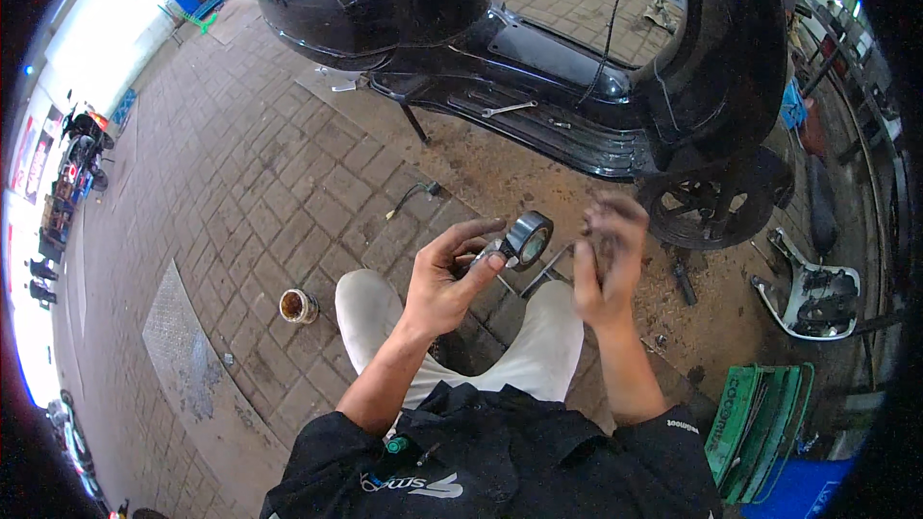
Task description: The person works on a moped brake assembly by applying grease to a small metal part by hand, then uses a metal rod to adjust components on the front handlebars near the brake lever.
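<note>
My left hand (437, 279) is closed on a roll of black tape (528, 238), pinching its near edge between thumb and fingers in front of my knees. The roll is tilted, and its hollow core shows. To its right, my right hand (611, 264) is raised, apart from the roll. Its thumb stands away from the bent fingers, which are a little smeared by motion, and I make out nothing held in it. Beyond both hands stands a black scooter (558, 48). A wrench (510, 109) lies on its footboard.
A jar of brown grease-like stuff (298, 306) stands left of my knees. A short wire with a connector (413, 197) lies on the paving. On the right are a scooter panel (812, 293), a dark cylindrical piece (684, 284) and a green crate (760, 432).
</note>
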A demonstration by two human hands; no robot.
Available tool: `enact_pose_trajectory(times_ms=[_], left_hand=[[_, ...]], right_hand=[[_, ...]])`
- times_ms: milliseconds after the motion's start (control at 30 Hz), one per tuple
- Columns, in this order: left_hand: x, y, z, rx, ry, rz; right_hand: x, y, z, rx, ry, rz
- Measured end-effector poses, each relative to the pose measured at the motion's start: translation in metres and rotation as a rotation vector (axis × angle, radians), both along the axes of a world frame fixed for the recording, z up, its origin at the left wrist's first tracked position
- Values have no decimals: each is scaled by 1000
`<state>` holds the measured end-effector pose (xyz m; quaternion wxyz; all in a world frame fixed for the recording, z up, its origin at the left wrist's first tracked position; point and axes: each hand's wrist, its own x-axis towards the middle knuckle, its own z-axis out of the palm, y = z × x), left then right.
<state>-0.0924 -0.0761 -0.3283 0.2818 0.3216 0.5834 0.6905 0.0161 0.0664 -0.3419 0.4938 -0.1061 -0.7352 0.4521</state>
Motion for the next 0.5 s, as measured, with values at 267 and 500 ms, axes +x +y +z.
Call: enact_pose_trajectory(times_ms=[267, 500], left_hand=[[-1, -7, 6, 72, -215, -69], [3, -6, 10, 17, -68, -32]], right_hand=[[1, -17, -2, 536, -265, -66], [9, -10, -33, 597, -232, -28]])
